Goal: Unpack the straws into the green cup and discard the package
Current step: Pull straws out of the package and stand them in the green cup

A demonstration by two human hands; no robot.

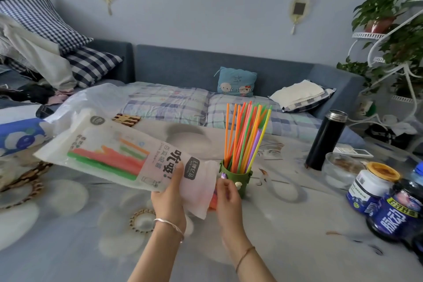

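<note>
A white plastic straw package (119, 151) with printed lettering lies tilted above the table, green and orange straws still showing inside it. My left hand (170, 197) grips the package near its open end. My right hand (227, 192) is at that opening, fingers pinched on straw ends (213, 201) that stick out, mostly hidden by the hand. Just behind the right hand stands the green cup (238, 178), holding a bunch of upright straws (247, 135) in orange, green, yellow and pink.
A black thermos (325, 139) stands right of the cup. A glass bowl (341, 169), a white jar (370, 188) and dark blue bottles (396, 210) crowd the right edge. A plastic bag (75, 103) and woven coasters (20, 181) lie left. A sofa runs behind the table.
</note>
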